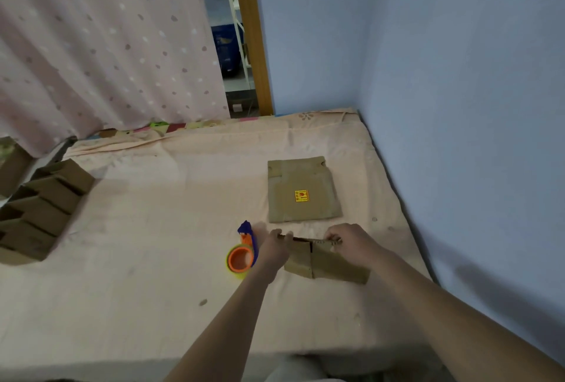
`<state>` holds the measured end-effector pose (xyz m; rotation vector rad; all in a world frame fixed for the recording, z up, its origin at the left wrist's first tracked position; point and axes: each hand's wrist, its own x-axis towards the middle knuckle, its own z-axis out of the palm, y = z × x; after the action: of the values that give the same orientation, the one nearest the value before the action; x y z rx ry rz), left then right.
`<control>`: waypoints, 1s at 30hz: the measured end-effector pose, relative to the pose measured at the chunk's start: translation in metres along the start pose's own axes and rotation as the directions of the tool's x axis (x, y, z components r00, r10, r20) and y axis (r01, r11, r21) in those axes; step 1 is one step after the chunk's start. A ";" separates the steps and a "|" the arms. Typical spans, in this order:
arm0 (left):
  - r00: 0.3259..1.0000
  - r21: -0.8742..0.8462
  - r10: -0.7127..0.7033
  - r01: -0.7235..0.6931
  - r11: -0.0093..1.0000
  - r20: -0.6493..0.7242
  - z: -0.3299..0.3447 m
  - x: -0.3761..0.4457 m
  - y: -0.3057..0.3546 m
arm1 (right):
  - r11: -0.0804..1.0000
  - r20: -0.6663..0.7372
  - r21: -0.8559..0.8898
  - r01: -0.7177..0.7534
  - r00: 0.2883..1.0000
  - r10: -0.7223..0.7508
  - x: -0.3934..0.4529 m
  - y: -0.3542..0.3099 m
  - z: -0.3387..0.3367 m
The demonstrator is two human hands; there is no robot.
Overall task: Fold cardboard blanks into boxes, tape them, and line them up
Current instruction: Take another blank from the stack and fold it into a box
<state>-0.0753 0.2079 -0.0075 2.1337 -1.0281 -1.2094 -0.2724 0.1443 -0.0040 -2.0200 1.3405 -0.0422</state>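
Head view. A bed covered by a pale peach sheet (153,259) fills the lower and middle frame. Blue painted walls (443,76) close the right side and upper right, meeting in a corner. A pink dotted curtain (91,45) hangs in the upper left; beside it a wooden door frame (250,30) is seen, with shelving and a blue crate beyond.

A row of folded brown cardboard boxes (42,213) is lined up at the left edge of the frame, the row running diagonally from lower left towards the upper right. A flat brown cardboard blank with a yellow label (304,190) lies right of centre, its flaps towards the far wall.

The partly folded brown cardboard box (327,261) is found just below that blank, at centre right, resting on the sheet. Its long axis runs left to right across the frame, slightly lower at the right end; its open top edge faces away from the camera.

An orange, yellow and blue tape dispenser (241,255) lies just left of the box, partly behind the left wrist.

The left hand (273,247) is extended from the lower centre, fingers curled over the box's upper left edge. The right hand (351,242) is extended from the lower right, fingers curled and gripping the upper right edge. Both forearms are bare.
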 end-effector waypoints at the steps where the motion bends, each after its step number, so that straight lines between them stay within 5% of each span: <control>1: 1.000 -0.002 -0.012 0.012 1.000 -0.029 0.004 -0.002 -0.003 | 1.000 -0.002 -0.011 0.007 1.000 -0.007 -0.003 0.004 0.004; 6: 0.996 -0.070 -0.068 0.064 0.996 -0.059 0.010 -0.009 -0.014 | 0.998 -0.135 -0.036 0.042 0.990 -0.046 -0.019 0.015 0.005; 9: 0.992 -0.148 -0.111 0.101 0.984 -0.064 0.011 -0.012 -0.015 | 0.997 -0.203 0.015 -0.070 0.977 0.072 -0.035 0.033 0.005; 13: 0.990 -0.195 -0.122 0.107 0.975 -0.065 0.016 -0.014 -0.011 | 0.960 -0.063 0.165 -0.226 0.969 0.239 -0.041 0.059 0.009; 23: 0.996 -0.355 -0.085 0.081 0.932 0.004 0.020 -0.008 0.018 | 0.871 -0.148 0.466 -0.157 0.956 0.252 -0.011 0.043 0.010; 30: 0.997 -0.441 -0.075 0.075 0.894 0.018 0.020 -0.002 0.020 | 0.862 -0.079 0.444 -0.246 0.947 0.311 -0.007 0.050 0.013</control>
<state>-0.1010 0.1962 -0.0023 1.8249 -0.5974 -1.3312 -0.3110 0.1464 -0.0398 -1.4618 1.5501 -0.3339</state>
